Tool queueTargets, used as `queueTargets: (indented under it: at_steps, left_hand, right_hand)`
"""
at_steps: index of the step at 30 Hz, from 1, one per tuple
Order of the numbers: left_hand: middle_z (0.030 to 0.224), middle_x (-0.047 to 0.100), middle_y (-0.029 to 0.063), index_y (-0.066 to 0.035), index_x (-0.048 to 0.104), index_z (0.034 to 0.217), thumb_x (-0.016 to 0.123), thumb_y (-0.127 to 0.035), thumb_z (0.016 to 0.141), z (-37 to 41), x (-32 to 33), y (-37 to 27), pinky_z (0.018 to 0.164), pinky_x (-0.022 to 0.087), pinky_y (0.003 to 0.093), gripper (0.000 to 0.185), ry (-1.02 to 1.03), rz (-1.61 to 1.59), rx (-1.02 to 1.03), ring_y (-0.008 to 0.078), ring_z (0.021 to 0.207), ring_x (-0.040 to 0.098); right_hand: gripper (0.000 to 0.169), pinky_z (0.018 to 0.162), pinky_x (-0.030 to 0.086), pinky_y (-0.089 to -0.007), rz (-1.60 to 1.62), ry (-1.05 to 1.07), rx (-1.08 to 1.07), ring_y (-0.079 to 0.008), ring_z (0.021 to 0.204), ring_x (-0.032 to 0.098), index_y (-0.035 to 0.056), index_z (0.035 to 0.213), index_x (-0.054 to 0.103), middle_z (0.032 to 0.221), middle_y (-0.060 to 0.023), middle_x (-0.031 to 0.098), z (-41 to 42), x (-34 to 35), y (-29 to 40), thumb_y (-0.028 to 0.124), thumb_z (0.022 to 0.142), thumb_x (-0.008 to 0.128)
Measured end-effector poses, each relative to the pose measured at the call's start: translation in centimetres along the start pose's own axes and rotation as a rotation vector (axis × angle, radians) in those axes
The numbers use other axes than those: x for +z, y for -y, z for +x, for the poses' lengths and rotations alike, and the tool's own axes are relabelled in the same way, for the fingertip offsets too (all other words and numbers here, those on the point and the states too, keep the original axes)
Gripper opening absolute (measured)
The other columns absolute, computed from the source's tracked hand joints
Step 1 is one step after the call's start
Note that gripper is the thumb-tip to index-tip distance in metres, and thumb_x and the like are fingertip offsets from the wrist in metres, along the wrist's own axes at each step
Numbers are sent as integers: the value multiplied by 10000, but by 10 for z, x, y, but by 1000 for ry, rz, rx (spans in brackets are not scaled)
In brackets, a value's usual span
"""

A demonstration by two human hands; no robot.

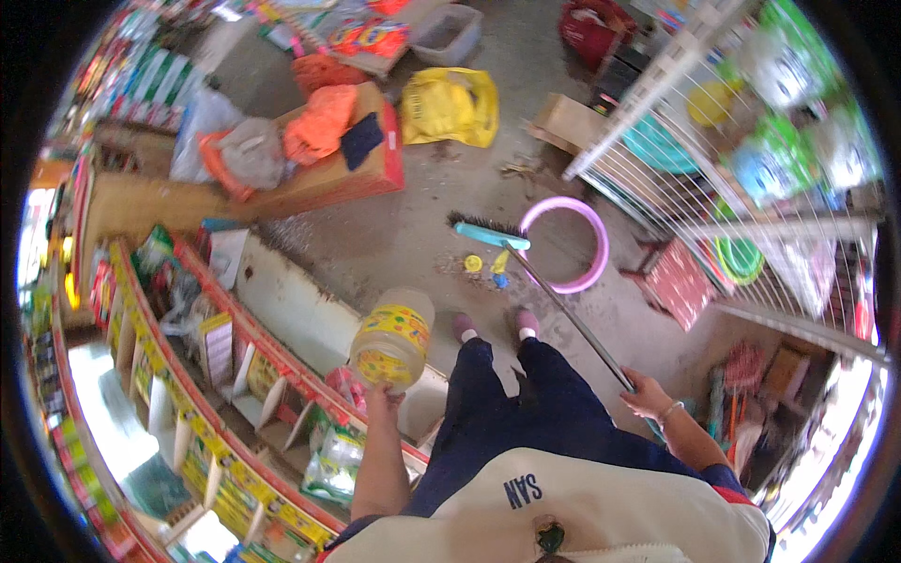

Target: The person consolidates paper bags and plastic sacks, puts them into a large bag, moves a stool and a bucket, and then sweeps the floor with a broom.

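My left hand [388, 395] grips a clear plastic jar [394, 338] with a yellow printed label, held tilted in front of the shelves. My right hand [644, 394] is closed around the metal handle [574, 320] of a broom. Its light-blue head [489, 234] with dark bristles rests on the concrete floor, beside a pinkish-purple hoop [600, 246]. Between the broom head and my feet lie a round yellow lid [473, 263], a small yellow piece [500, 262] and a blue scrap [500, 281], with dirt around them.
Red-edged shelves [281, 366] with packets run along my left. A large cardboard box [338, 179] with bags on it and a yellow bag [450, 105] lie ahead. On the right stand a white wire rack [654, 190] and a worn red stool [679, 281].
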State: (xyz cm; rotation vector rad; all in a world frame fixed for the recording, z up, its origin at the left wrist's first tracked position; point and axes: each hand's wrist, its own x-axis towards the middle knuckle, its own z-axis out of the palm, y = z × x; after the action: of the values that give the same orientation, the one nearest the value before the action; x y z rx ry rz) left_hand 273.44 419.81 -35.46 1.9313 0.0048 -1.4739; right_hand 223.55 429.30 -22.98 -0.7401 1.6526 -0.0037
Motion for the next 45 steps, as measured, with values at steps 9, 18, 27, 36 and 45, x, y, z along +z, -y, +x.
queueTargets:
  at_steps: [9, 18, 27, 36, 45]
  left_hand:
    - [989, 525, 112, -82, 426, 1113, 500, -140, 661, 53, 38, -73, 728, 446, 395, 462, 278, 225, -109, 266, 812, 534]
    - [1009, 520, 116, -24, 429, 1127, 482, -19, 673, 54, 57, -120, 701, 488, 373, 457, 521, 25, 46, 260, 867, 549]
    - [823, 568, 106, 18, 519, 946, 548, -88, 646, 82, 71, -129, 467, 455, 287, 319, 181, 152, 253, 176, 644, 564]
    - [586, 579, 123, 16, 586, 735, 570, -186, 652, 59, 99, -48, 405, 435, 317, 219, -151, 162, 196, 208, 495, 573]
    - [627, 570, 122, 14, 560, 741, 590, -132, 633, -63, 119, 120, 418, 446, 330, 184, -138, -377, -49, 220, 499, 568]
  right_hand:
    - [503, 391, 392, -246, 329, -353, 65, -105, 447, 472, 56, 1160, 451, 596, -40, 510, -118, 128, -134, -2, 661, 489]
    - [371, 386, 420, -258, 275, -224, 198, -127, 434, 505, 13, 1037, 515, 589, -52, 536, -83, 141, -75, -2, 667, 523]
    - [459, 796, 400, -226, 307, -114, -34, -96, 900, 511, 7, 1156, 463, 982, -36, 582, -115, 82, 61, 30, 721, 607]
    - [472, 710, 411, -222, 77, 115, -296, -93, 824, 505, -10, 1178, 429, 952, -29, 547, -19, -43, 17, 49, 746, 610]
    - [527, 782, 419, -276, -267, 492, -533, -164, 899, 529, -11, 1164, 431, 971, -75, 558, 91, -143, 29, 110, 704, 658]
